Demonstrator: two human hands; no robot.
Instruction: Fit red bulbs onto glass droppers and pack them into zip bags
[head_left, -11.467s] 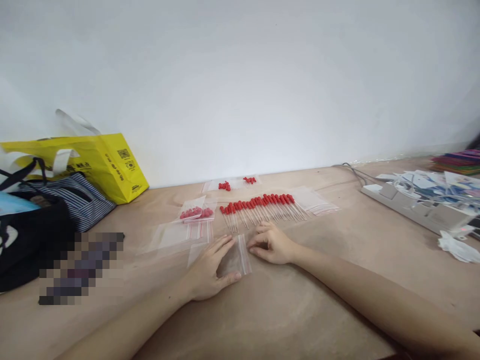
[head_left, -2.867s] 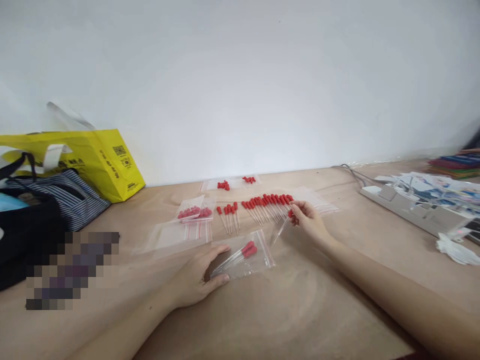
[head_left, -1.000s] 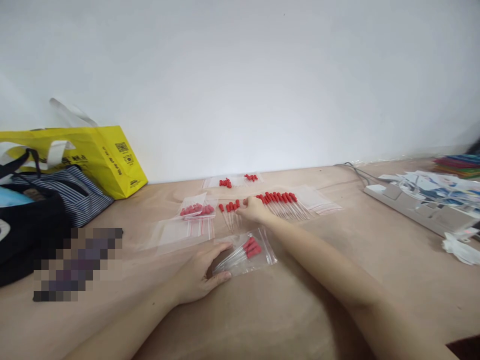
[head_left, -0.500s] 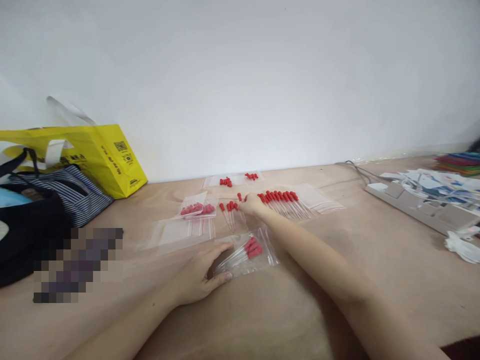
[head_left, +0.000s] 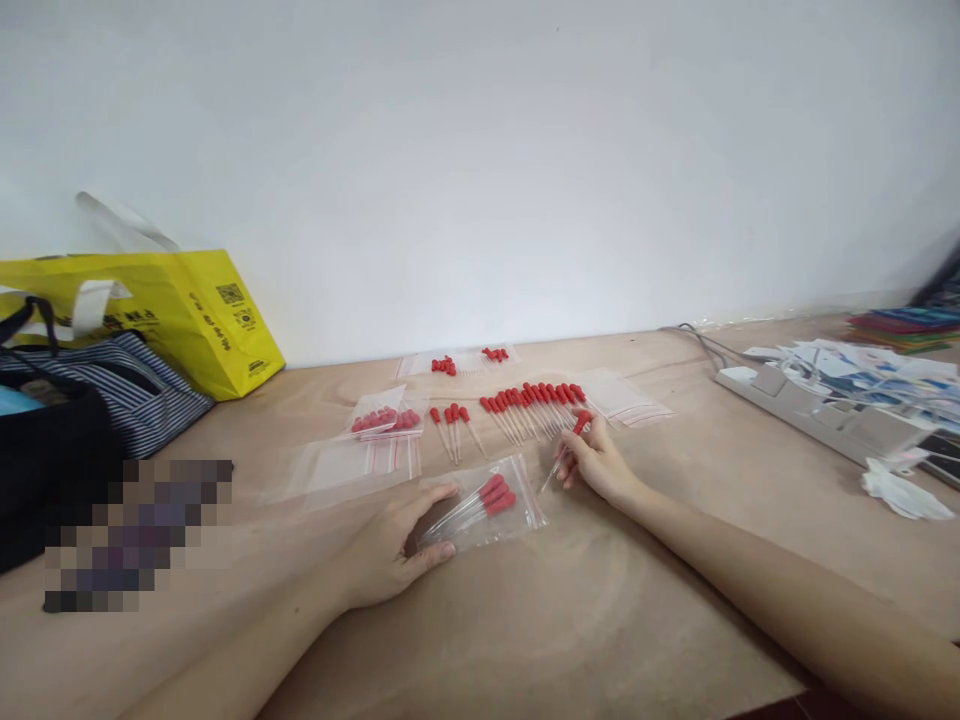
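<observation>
My left hand (head_left: 390, 545) rests on the near end of a clear zip bag (head_left: 480, 512) and pins it to the table; several red-capped droppers lie inside. My right hand (head_left: 596, 462) holds one red-capped dropper (head_left: 566, 450) just right of the bag's mouth, tip pointing toward it. Behind lies a row of loose red-capped droppers (head_left: 529, 402), with three more (head_left: 452, 420) apart at its left.
Filled small bags (head_left: 386, 420) and flat clear bags (head_left: 360, 465) lie left of the row, more bags (head_left: 465, 363) near the wall. A yellow tote (head_left: 169, 315) and dark bags (head_left: 67, 420) stand at left. A power strip (head_left: 810, 415) and papers occupy the right.
My right hand has come back from the left part of the dropper row toward me and to the right, now holding one dropper beside the bag's mouth. My left hand stays on the bag.
</observation>
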